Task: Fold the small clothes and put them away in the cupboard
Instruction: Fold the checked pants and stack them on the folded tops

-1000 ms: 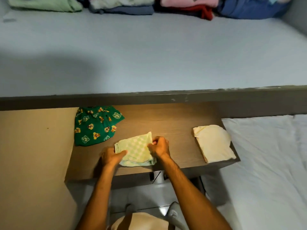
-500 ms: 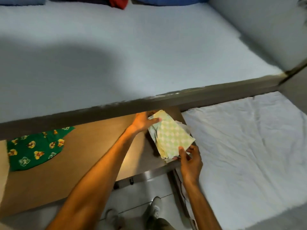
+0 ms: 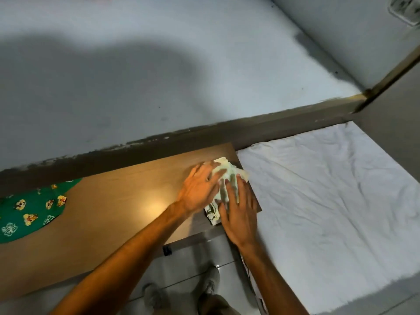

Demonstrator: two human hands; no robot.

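Hands, two, lay flat on one folded green-checked cloth (image 3: 228,172) at the right end of the wooden surface (image 3: 118,201). Left hand (image 3: 200,189) pressed its left half, fingers spread, grip apart; right hand (image 3: 238,209) covered its near right part, grip also apart. One green patterned garment (image 3: 27,211) lay well apart at the surface's left edge. White bedsheet (image 3: 329,201) adjoined on the right.
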